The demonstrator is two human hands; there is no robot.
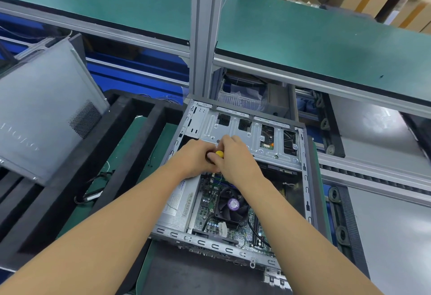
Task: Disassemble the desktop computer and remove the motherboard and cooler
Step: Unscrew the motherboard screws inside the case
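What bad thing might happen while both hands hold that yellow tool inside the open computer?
1. The screwdriver, held by the left hand and right hand, might slip and scratch the motherboard just below.
2. A loosened screw might drop beside the cooler and be hard to find.
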